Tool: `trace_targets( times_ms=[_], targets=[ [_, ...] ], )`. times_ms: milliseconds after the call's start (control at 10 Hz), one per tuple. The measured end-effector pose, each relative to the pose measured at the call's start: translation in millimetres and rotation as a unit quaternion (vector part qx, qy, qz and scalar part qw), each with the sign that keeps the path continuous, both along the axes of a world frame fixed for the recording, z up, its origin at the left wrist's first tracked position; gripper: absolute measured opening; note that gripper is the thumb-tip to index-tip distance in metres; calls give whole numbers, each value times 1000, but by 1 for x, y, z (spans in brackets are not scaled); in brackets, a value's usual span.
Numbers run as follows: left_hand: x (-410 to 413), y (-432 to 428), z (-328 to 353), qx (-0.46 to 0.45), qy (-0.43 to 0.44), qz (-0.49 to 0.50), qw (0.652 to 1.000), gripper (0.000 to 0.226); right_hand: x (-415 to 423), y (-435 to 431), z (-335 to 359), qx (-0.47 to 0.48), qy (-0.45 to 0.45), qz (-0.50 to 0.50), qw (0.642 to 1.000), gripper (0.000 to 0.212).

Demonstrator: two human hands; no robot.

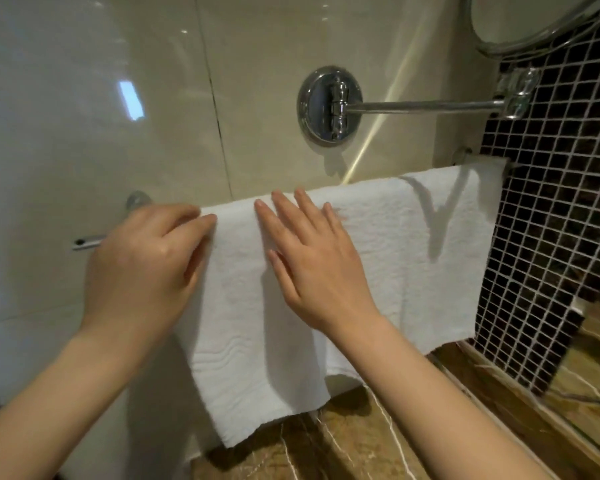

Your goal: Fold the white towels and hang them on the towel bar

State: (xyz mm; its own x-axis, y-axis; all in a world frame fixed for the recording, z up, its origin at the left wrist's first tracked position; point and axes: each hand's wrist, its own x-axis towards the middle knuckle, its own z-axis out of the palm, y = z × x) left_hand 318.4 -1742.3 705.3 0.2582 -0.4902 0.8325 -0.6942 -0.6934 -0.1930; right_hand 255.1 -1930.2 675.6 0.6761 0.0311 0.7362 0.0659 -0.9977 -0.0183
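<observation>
Both hands meet on the left towel (243,341): our left hand (142,268) curls its fingers (187,230) over the towel's upper left edge, just by the towel bar (87,242), while our right hand (316,265) lies flat on the cloth, fingers straight and spread. This towel hangs over the bar, touching the right towel (430,244) draped beside it. Above them a chrome wall mount (329,105) holds an arm reaching toward a round mirror (534,29). Dark mosaic tiles (551,220) stand to the right, with a brown marble counter (343,445) below.
</observation>
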Motion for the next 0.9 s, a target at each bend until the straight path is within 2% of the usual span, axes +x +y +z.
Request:
trace_targets(
  times_ms=[300,600,700,800,900],
  targets=[
    [4,-11,3,-15,-12,-43,999,17,-4,1,2,7,33,-43,998,59],
    [6,-12,1,-50,21,-64,996,20,-14,9,15,10,85,-68,994,62],
    [3,-11,15,-20,60,-38,997,12,-21,13,27,33,130,-60,989,59],
    [-2,-13,41,33,108,20,993,19,-33,11,47,3,182,-70,981,57],
    [-1,-19,65,62,181,26,981,30,-47,7,78,-17,210,-141,967,58]
  ],
)
